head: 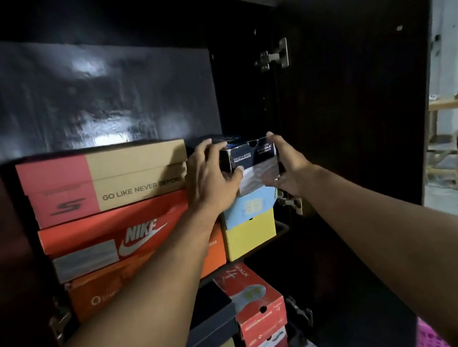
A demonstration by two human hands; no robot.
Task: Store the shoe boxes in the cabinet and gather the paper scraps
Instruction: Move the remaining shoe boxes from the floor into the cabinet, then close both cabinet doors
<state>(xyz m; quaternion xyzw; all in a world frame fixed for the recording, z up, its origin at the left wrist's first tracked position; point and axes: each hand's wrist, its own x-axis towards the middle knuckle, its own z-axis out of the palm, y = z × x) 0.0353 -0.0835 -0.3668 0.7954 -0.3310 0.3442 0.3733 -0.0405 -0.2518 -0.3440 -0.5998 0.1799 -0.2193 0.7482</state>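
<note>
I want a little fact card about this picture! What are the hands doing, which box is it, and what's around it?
place: open cabinet with shelves of shoe boxes
left hand: grips the left end of the black box
right hand: grips the right end of the same box
black box: on top of the blue and yellow box, beside the pink and tan box
stack on the left: pink and tan box on top, red box under it, orange box lowest
lower shelf: more boxes, partly hidden
paper scraps: none in view

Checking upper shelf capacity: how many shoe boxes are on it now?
5: left stack of Skechers box, Nike box, orange box; right, held black box atop blue-yellow box. Others may hide behind.
</note>
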